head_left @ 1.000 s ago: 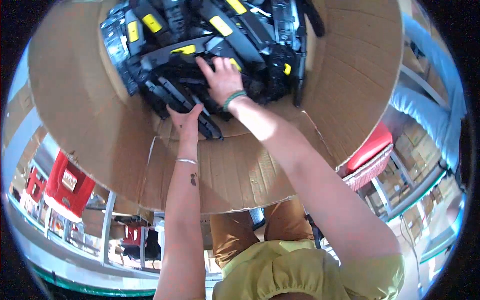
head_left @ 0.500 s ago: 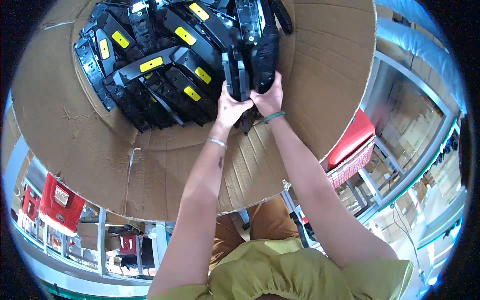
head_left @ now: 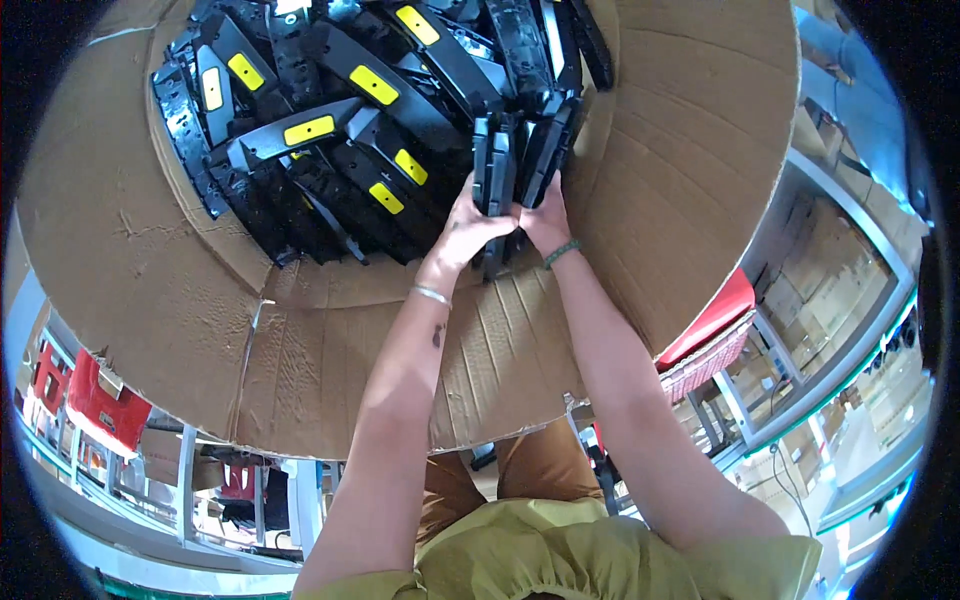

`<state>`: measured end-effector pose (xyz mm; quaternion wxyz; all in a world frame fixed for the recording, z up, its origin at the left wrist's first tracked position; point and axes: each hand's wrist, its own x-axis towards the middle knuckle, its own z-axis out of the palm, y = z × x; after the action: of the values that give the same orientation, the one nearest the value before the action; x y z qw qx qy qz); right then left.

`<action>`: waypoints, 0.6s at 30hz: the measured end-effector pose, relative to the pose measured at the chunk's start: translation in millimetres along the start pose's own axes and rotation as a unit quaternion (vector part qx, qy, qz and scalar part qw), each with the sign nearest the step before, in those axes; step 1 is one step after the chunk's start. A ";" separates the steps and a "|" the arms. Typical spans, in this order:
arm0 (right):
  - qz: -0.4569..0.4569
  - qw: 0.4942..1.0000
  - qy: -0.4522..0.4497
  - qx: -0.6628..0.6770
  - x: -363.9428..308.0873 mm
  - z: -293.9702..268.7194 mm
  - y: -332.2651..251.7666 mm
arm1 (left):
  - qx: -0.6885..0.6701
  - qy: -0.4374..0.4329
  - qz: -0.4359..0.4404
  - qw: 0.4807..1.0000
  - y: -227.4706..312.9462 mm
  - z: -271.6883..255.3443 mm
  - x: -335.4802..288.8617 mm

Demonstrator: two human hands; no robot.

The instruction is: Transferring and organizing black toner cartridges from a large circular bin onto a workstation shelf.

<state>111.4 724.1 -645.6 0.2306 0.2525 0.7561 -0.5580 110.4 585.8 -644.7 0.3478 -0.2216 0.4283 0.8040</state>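
Note:
Both my arms reach into a big cardboard box (head_left: 330,400) with a heap of black plastic parts (head_left: 340,150) in it, several bearing yellow labels. At the right side of the heap, my left hand (head_left: 472,228) is closed round slim black plastic parts (head_left: 495,165) that stand on end. Just beside it, my right hand (head_left: 547,218) grips a black plastic part (head_left: 548,145) that leans to the right. My thumbs nearly meet between the parts. Most of my fingertips are hidden behind what they hold.
The box's curved wall rises all round the heap, with its near rim in front of my body. Outside stand a red bin (head_left: 708,330) at the right and a red container (head_left: 108,405) at the left. Metal frames (head_left: 840,220) surround the box.
The held parts have turned; the right one now leans away from the left ones. My hands sit slightly lower in the picture. The whole view has shifted a little.

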 end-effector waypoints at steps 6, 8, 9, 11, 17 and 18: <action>-0.041 0.974 -0.086 -0.206 -5.6 24.2 -122.0 | -0.102 0.133 0.049 0.985 66.8 -3.3 -52.3; 0.002 0.959 -0.077 -0.272 20.9 37.1 -158.3 | -0.131 0.170 0.072 0.974 85.6 -9.9 -30.7; 0.002 0.950 -0.076 -0.303 37.8 48.0 -169.1 | -0.123 0.193 0.092 0.969 98.8 -14.6 -18.5; -0.034 0.931 -0.063 -0.357 73.5 56.2 -176.5 | -0.170 0.198 0.110 0.959 117.5 -16.3 14.7; -0.158 0.869 0.031 -0.468 113.2 66.8 -144.1 | 0.087 0.428 0.155 0.886 98.8 -43.7 63.5; -0.156 0.867 0.031 -0.472 124.1 58.7 -137.1 | 0.005 0.372 0.174 0.912 98.1 -36.7 64.4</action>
<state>-67.4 648.9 -639.9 0.2086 0.0089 0.9656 -0.1548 -3.5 540.3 -654.1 0.0192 -0.4252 0.5625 0.7088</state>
